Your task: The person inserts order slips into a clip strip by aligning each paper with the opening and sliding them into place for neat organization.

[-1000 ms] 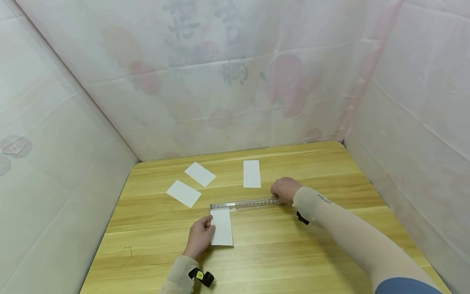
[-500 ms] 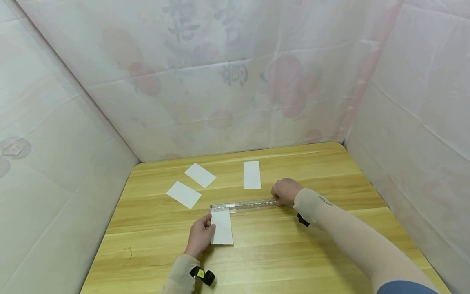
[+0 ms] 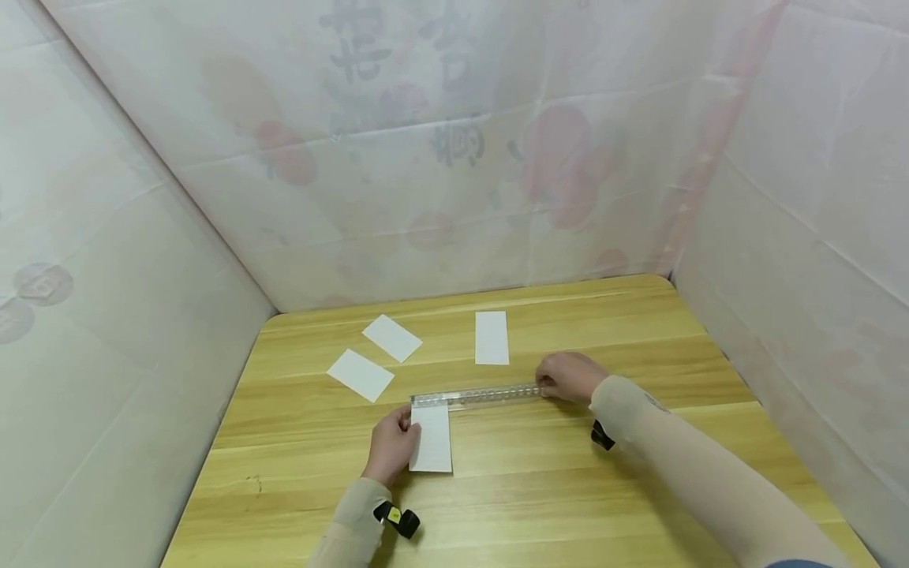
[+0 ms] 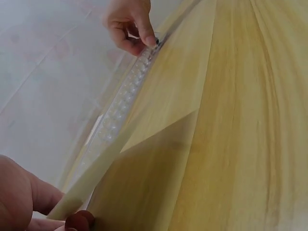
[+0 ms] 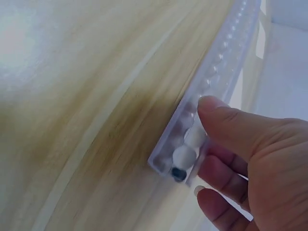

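Note:
My left hand (image 3: 393, 448) pinches the left edge of a white paper card (image 3: 431, 443) between thumb and fingers. In the left wrist view this card (image 4: 98, 174) stands tilted off the wooden table. A long clear plastic strip (image 3: 479, 396) with round bumps along it lies across the card's far edge and stretches right. My right hand (image 3: 570, 375) pinches the strip's right end, thumb on top and fingers at its far side. Close up in the right wrist view, the strip (image 5: 211, 72) shows round pale spots and one dark spot near that end.
Two white cards, a nearer one (image 3: 360, 375) and a farther one (image 3: 393, 338), lie at the back left of the table (image 3: 568, 489). Another card (image 3: 491, 338) lies behind the strip. Printed cloth walls (image 3: 440, 237) stand along the table's back and sides.
My right hand has shifted slightly right at the strip's end, its wrist turning a little. The left hand has edged slightly up the card. The head view has shifted slightly.

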Demonstrator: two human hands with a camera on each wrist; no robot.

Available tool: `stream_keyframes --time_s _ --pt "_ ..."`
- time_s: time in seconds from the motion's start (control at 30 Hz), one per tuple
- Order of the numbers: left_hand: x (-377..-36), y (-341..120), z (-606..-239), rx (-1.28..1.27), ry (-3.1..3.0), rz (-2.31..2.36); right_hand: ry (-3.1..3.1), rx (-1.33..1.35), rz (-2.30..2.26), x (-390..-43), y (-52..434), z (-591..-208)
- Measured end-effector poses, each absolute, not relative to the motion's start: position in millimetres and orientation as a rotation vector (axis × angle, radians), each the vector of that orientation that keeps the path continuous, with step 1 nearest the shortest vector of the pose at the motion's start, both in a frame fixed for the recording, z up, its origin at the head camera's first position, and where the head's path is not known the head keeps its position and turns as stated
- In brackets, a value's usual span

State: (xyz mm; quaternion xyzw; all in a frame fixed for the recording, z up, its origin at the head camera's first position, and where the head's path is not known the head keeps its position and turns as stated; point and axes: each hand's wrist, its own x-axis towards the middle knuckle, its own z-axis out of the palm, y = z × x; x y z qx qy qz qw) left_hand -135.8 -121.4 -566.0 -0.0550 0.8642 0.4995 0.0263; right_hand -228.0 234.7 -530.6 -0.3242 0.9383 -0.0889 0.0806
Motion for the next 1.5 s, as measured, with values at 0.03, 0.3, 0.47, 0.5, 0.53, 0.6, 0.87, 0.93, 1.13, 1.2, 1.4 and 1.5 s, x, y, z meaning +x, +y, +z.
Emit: stream_keyframes --time_s 0.03,0.3,0.47,0.5,0.53,0.6,0.87,0.93,1.13,1.2,1.4,1.5 --pt "-136 -121 -566 -0.167 2.678 1.536 2.808 -0.969 -0.275 -227 237 -531" --pt "-140 -119 -565 -0.19 2.705 1.505 2.831 -0.954 -0.339 -223 250 -527" --pt "-145 -119 -563 -0.226 2.691 1.511 2.855 -0.96 -0.357 -225 249 -531" --pt "-147 -120 -564 -0.228 2.692 1.511 2.864 -0.954 -0.363 -226 249 -532" --pt "-149 -120 -564 -0.239 2.689 1.515 2.874 -0.951 -0.365 -226 248 -532" --pt "-153 -121 -565 -0.248 2.694 1.525 2.886 -0.932 -0.367 -227 246 -532" --pt "-166 -125 -570 -0.263 2.744 1.536 2.929 -0.897 -0.396 -232 241 -537" --pt "-168 -124 -569 -0.286 2.742 1.537 2.946 -0.873 -0.416 -232 240 -539" --pt "-169 -122 -568 -0.335 2.732 1.54 2.971 -0.818 -0.47 -232 241 -541" --pt "-168 -122 -568 -0.35 2.736 1.548 2.975 -0.803 -0.473 -232 240 -542" --pt "-158 -122 -567 -0.383 2.736 1.582 2.975 -0.79 -0.468 -233 235 -543" --pt "-148 -122 -568 -0.378 2.764 1.552 2.966 -0.801 -0.457 -232 233 -545"
